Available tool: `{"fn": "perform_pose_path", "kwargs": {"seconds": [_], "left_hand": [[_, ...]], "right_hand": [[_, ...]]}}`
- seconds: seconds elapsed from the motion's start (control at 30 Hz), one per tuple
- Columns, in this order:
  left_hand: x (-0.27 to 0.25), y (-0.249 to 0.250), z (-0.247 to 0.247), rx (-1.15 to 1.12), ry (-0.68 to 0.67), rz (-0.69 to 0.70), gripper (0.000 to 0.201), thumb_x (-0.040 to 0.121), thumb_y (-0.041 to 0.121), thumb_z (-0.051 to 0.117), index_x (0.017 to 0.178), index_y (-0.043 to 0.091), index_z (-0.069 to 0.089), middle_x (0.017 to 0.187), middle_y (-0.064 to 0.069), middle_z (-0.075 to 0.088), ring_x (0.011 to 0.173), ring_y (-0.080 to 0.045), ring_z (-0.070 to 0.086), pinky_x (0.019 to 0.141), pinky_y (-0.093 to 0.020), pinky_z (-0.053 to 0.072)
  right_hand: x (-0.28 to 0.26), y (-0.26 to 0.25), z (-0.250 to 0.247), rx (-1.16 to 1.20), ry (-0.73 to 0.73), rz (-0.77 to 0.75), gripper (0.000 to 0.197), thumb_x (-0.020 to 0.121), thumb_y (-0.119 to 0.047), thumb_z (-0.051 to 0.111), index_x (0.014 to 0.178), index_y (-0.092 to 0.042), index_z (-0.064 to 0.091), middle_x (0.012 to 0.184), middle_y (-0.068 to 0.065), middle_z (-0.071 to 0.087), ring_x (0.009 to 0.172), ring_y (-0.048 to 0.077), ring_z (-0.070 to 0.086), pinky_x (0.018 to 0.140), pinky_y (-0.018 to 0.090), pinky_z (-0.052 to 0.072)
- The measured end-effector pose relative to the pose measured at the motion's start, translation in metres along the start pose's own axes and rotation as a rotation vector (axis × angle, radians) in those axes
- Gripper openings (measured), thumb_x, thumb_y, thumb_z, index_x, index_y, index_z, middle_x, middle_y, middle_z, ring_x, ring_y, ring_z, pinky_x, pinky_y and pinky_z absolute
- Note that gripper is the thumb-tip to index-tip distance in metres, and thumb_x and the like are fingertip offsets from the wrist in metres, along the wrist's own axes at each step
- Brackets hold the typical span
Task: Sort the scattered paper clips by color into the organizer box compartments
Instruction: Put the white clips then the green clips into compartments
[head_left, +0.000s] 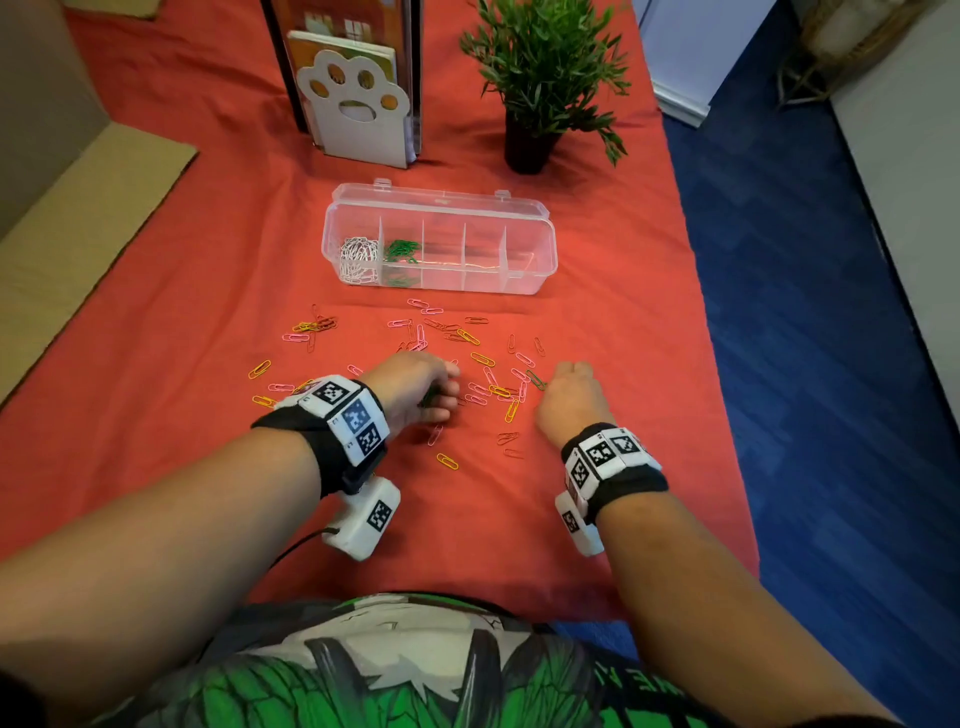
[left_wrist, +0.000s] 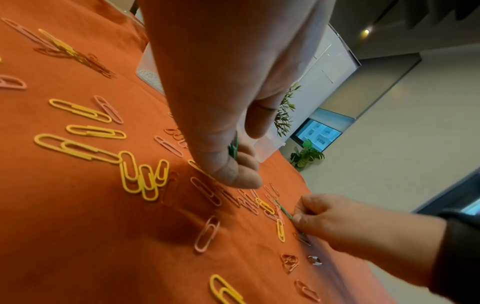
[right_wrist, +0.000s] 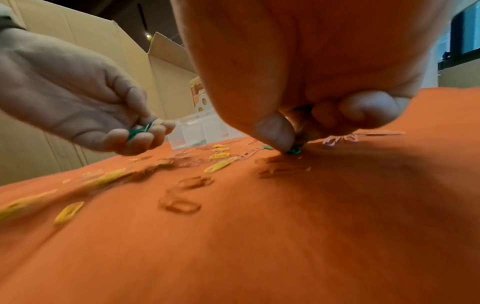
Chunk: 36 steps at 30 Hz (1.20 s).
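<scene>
Left hand (left_wrist: 221, 115): clutches green clips (left_wrist: 233, 149) | right hand (head_left: 569, 397): pinches green clip (head_left: 535, 379)

Organizer box (head_left: 439, 244) behind scattered clips (head_left: 467, 338); bookend (head_left: 358, 109) and plant (head_left: 540, 67) behind box

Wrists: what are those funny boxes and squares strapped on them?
Both bare forearms wear black fabric wristbands covered with white blocks printed with black square code markings. A white camera box hangs under the left wrist, with a black cable trailing off; another white box hangs under the right.
</scene>
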<state>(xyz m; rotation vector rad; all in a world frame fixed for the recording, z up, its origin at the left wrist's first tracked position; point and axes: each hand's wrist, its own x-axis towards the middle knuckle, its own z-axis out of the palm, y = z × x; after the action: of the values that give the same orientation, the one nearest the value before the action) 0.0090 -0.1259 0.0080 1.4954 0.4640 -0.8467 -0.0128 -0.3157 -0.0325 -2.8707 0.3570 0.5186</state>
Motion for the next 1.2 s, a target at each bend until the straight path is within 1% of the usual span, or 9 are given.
{"fn": "perform_pose_path", "kwargs": {"seconds": [0.1,0.17,0.23,0.37,0.5,0.6,0.93,1.1,1.2], "left_hand": [[0.002,-0.003,-0.002,0.216,0.042,0.098,0.018,0.094,0.012,0.042,0.080,0.014,0.054,0.061,-0.001,0.046,0.037,-0.003,0.047,0.031,-0.011,0.033],[0.007,-0.007,-0.001,0.385,0.037,0.170,0.026,0.096,0.019,0.041,0.075,0.017,0.055,0.058,0.001,0.044,0.033,-0.001,0.043,0.033,-0.013,0.032],[0.013,-0.009,0.003,0.481,0.006,0.216,0.032,0.097,0.019,0.038,0.071,0.022,0.054,0.059,0.004,0.048,0.044,-0.004,0.045,0.041,-0.015,0.036],[0.016,-0.007,0.019,0.808,-0.010,0.344,0.021,0.095,0.019,0.043,0.092,0.015,0.064,0.084,-0.003,0.064,0.078,-0.019,0.057,0.074,-0.028,0.044],[0.025,0.001,0.038,1.203,0.018,0.619,0.024,0.089,0.030,0.053,0.103,0.017,0.067,0.103,-0.012,0.065,0.099,-0.030,0.059,0.083,-0.033,0.046],[0.037,0.011,0.055,1.319,-0.004,0.715,0.025,0.087,0.027,0.054,0.107,0.019,0.066,0.103,-0.012,0.061,0.100,-0.030,0.058,0.085,-0.034,0.046],[0.061,0.015,0.082,1.603,-0.011,0.695,0.022,0.088,0.005,0.044,0.102,0.005,0.061,0.104,-0.014,0.057,0.099,-0.034,0.058,0.084,-0.043,0.051],[0.055,0.020,0.077,1.287,0.063,0.646,0.019,0.085,0.020,0.049,0.095,0.009,0.061,0.102,-0.015,0.061,0.098,-0.033,0.058,0.083,-0.036,0.045],[0.039,0.034,0.068,0.916,0.058,0.412,0.016,0.088,0.021,0.047,0.084,0.011,0.059,0.085,-0.007,0.059,0.088,-0.025,0.057,0.074,-0.031,0.042]], "right_hand": [[0.007,0.003,-0.010,0.203,-0.014,-0.001,0.025,0.087,-0.001,0.040,0.104,-0.003,0.057,0.109,0.016,0.060,0.104,0.028,0.055,0.087,0.030,0.041],[0.011,0.006,-0.015,0.672,-0.006,0.143,0.019,0.085,0.000,0.040,0.085,-0.013,0.055,0.085,0.008,0.061,0.076,0.022,0.055,0.063,0.023,0.043],[0.010,0.008,-0.018,1.080,-0.048,0.245,0.025,0.088,0.002,0.036,0.078,-0.018,0.048,0.070,0.000,0.051,0.055,0.012,0.042,0.041,0.017,0.035],[0.004,0.011,-0.026,1.530,-0.181,0.415,0.020,0.093,-0.009,0.042,0.075,-0.014,0.050,0.061,-0.001,0.039,0.045,0.007,0.041,0.036,0.016,0.034],[0.006,0.018,-0.016,0.684,-0.097,0.233,0.013,0.083,-0.014,0.057,0.071,-0.015,0.055,0.075,0.008,0.059,0.067,0.022,0.055,0.062,0.030,0.045],[-0.004,0.014,-0.005,0.220,0.016,0.022,0.020,0.082,-0.017,0.057,0.095,-0.002,0.058,0.104,0.020,0.060,0.099,0.033,0.057,0.087,0.035,0.046],[-0.010,0.020,-0.006,-0.023,0.052,-0.020,0.030,0.084,-0.012,0.049,0.112,-0.002,0.049,0.117,0.017,0.048,0.105,0.037,0.055,0.084,0.042,0.048],[-0.007,0.014,-0.004,-0.052,0.042,-0.059,0.030,0.087,-0.013,0.046,0.114,-0.001,0.048,0.117,0.017,0.047,0.104,0.037,0.055,0.084,0.043,0.048],[0.003,0.013,0.001,-0.026,0.009,-0.034,0.031,0.087,-0.015,0.044,0.114,0.000,0.049,0.119,0.018,0.049,0.105,0.037,0.055,0.088,0.042,0.047]]}}
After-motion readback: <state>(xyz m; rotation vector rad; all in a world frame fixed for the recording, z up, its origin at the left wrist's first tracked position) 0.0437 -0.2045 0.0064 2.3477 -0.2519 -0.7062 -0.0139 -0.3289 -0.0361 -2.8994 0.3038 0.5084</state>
